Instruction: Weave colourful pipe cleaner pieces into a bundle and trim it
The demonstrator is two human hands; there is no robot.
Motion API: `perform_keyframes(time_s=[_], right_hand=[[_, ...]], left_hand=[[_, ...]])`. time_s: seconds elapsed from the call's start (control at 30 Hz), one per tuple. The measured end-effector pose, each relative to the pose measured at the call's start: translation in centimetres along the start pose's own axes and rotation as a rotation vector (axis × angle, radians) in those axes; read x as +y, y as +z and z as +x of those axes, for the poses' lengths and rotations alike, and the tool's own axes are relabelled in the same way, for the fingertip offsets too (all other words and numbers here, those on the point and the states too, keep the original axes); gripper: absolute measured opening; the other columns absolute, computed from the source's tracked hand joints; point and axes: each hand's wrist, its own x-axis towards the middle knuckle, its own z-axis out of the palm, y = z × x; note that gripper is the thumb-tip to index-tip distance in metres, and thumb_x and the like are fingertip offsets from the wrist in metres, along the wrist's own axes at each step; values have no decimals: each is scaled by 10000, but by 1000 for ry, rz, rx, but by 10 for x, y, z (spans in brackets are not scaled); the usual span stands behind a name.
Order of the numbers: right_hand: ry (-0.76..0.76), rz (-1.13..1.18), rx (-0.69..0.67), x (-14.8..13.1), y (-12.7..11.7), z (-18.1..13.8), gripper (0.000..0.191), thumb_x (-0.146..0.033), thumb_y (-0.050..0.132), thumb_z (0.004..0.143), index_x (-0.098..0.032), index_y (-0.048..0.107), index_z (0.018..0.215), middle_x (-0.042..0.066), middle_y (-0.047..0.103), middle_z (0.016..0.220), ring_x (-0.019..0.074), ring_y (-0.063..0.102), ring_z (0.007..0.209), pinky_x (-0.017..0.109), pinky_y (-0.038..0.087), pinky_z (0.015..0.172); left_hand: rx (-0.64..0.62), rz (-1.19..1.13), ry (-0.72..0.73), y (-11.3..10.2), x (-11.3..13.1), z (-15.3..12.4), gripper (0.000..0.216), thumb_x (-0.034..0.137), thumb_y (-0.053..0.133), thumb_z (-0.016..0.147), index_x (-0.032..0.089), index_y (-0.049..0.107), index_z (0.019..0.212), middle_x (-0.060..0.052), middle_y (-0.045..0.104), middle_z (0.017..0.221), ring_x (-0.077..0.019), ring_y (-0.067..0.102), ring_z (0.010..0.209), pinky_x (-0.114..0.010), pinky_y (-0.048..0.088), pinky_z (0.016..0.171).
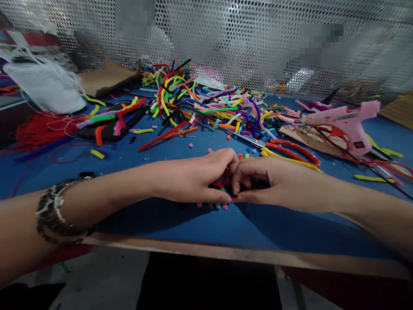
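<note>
Cut bits (225, 206): short, fuzzy, in pink, orange, blue and green; loose, scattered on the blue tabletop (200, 226), partly hidden beneath the left hand (200, 178) and right hand (274, 181). One reddish piece (234, 200), at the meeting fingertips, mostly covered.

I'm not making out what the left hand (196, 177) and right hand (284, 183) are hiding mid-frame; at far right, the edge is cutting off some cardboard (400, 110).

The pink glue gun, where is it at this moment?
In the head view, the pink glue gun is on the right, farther back than the right hand, beyond the red-and-yellow-handled scissors.
</note>
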Motion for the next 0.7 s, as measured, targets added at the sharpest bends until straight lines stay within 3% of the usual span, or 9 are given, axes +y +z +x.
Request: perform_keyframes(time_s=[0.13, 0.33, 0.47, 0.57, 0.67, 0.7], right_hand=[[72, 8, -31, -1, 0, 2, 75, -236, 552, 731, -166, 557, 707, -54, 493, 587, 58, 432, 505, 161, 322, 422], [59, -91, -148, -5, -8, 13, 157, -221, 537, 710, -160, 468, 583, -64, 378, 521, 47, 346, 466, 172, 291, 404], [76, -151, -156, -5, -9, 10, 175, -260, 535, 726, -158, 476, 596, -61, 404, 525, 53, 364, 468, 182, 284, 417], [-39, -187, 25, -4, -1, 1, 155, -295, 538, 750, -164, 497, 680, -50, 448, 587, 69, 406, 517, 189, 305, 463], [-208, -328, 315, -5, 10, -8, 156, -302, 567, 749, -158, 511, 730, -8, 508, 691, 97, 450, 610, 217, 327, 556], [-256, -391, 357, -7, 14, -9, 168, -319, 569, 752, -158, 522, 749, 8, 531, 728, 109, 462, 641, 233, 324, 584]], left_hand=[[-32, -106, -22, 0, -3, 0, 225, 244, 515, 773, 196, 309, 851, 12, 438, 818, -88, 470, 615, -198, 384, 542], [-5, -100, -25, 0, -2, -1, 235, 235, 512, 765, 199, 293, 840, 8, 426, 835, -80, 451, 616, -178, 377, 510], [-49, -57, 21, -6, -1, -3, 224, 213, 511, 756, 191, 304, 838, 8, 406, 831, -84, 427, 653, -164, 370, 524], [-121, -121, 90, -11, -2, -3, 218, 185, 487, 765, 191, 306, 887, 11, 409, 832, -83, 442, 673, -158, 372, 540], [-117, -103, 127, -12, -4, -4, 215, 169, 483, 758, 188, 314, 890, 16, 414, 809, -86, 443, 686, -163, 375, 581], [-106, -85, 134, -12, -5, -3, 208, 169, 481, 755, 186, 320, 885, 14, 419, 810, -89, 443, 694, -167, 376, 595]])
